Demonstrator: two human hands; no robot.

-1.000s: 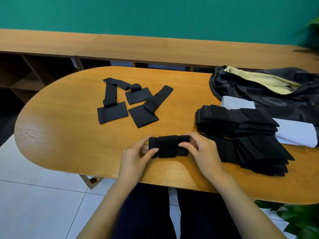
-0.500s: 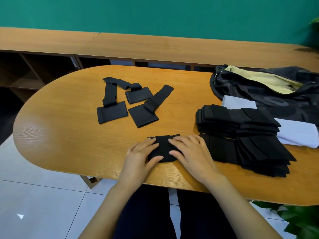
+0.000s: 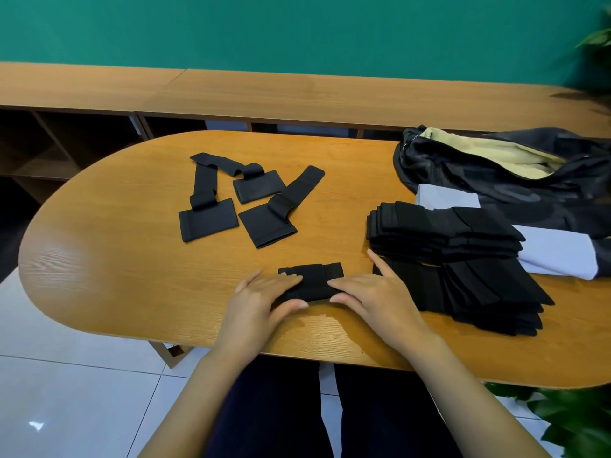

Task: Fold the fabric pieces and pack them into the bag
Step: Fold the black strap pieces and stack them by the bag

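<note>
You are looking down at a rounded wooden table (image 3: 99, 259) from a seated position, both forearms reaching forward. Near the table's front edge, directly ahead of you, lies a folded black fabric piece (image 3: 314, 279), a small flat bundle with a band wrapped across its middle. Your left hand (image 3: 261, 299) rests on its left end with the fingers straight and laid flat on top, the thumb lying along the near edge. Your right hand (image 3: 373, 299) rests on its right end, also flat and spread, with the fingertips on the cloth and one finger splayed away toward the pile beside it. Neither hand is curled around the bundle; both press it down. Farther back and to the left, three unfolded black pieces (image 3: 208, 219) lie loose, each a square panel with a long strap trailing from it, two of the straps crossing. Just beside your right hand sit two stacks of folded black pieces (image 3: 443, 233), one behind the other, both leaning. Behind them is a white cloth (image 3: 558, 252), and beyond that, at the far right, a dark bag (image 3: 496, 196) slumps open, showing a pale yellow lining. Low wooden shelving (image 3: 297, 90) runs along a green wall (image 3: 297, 28), and a leafy plant (image 3: 578, 421) shows at lower right.
</note>
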